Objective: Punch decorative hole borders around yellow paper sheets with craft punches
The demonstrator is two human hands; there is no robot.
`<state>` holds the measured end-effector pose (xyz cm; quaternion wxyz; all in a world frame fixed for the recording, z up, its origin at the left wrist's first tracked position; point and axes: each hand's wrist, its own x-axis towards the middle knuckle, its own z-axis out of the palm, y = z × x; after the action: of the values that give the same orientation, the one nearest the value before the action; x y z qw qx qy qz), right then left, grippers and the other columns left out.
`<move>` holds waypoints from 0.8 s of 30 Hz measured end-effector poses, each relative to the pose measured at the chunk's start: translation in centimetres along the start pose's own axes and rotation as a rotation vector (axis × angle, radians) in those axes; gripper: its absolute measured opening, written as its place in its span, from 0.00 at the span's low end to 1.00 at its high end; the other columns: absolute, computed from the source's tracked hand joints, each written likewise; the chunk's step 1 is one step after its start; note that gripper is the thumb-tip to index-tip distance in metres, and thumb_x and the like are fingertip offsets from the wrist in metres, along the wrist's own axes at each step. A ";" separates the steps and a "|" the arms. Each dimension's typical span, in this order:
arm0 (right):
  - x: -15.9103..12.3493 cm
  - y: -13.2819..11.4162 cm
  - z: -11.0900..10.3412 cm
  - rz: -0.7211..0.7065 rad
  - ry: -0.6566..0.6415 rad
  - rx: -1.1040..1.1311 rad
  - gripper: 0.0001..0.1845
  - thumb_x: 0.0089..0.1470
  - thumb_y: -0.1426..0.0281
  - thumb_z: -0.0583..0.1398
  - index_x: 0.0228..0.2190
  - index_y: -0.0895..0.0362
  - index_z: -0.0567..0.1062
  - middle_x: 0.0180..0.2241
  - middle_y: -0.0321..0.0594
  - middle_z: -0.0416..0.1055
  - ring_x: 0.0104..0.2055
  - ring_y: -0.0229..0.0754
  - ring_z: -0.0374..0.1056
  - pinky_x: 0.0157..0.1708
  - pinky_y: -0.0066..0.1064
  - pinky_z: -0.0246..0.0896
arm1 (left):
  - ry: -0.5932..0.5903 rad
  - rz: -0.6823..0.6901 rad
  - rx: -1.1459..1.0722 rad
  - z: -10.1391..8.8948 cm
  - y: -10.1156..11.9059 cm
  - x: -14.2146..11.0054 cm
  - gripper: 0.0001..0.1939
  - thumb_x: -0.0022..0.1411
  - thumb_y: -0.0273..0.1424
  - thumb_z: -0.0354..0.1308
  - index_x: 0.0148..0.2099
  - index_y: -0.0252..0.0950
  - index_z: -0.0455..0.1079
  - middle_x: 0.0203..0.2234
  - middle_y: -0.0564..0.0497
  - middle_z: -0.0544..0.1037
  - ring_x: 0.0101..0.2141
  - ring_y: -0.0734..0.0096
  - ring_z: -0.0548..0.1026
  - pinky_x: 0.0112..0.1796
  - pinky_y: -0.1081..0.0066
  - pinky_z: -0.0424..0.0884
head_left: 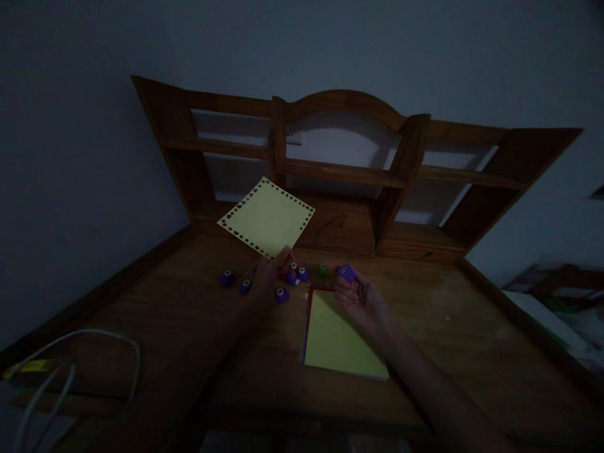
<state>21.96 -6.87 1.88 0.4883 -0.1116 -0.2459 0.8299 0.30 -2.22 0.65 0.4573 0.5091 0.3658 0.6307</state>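
Note:
My left hand [271, 272] pinches the lower corner of a pale yellow paper sheet [267, 217], held up off the desk. Small punched shapes run along all its edges. My right hand [359, 296] is palm up, its fingertips closed on a small purple craft punch [347, 272]. Several more small punches [282, 294], mostly purple with a green one [323, 271], lie on the desk between and behind my hands. A stack of coloured paper [337, 340] with a yellow sheet on top lies under my right hand.
The wooden desk [443, 327] has a raised shelf unit [349, 170] along its back against a pale wall. White cables [70, 358] loop at the near left corner. The room is dim. Clutter shows past the desk's right edge.

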 end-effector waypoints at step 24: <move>-0.3 0.1 0.0 -0.044 0.032 -0.116 0.14 0.60 0.70 0.50 0.37 0.61 0.74 0.16 0.29 0.52 0.17 0.33 0.48 0.16 0.22 0.52 | 0.051 -0.050 -0.026 0.1 -0.6 -0.2 0.15 0.58 0.41 0.59 0.26 0.36 0.69 0.19 0.54 0.69 0.21 0.74 0.67 0.26 0.73 0.65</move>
<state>22.00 -7.15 1.76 0.5031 -0.1474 -0.2880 0.8014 0.52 -2.22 0.03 0.4701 0.4774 0.3816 0.6367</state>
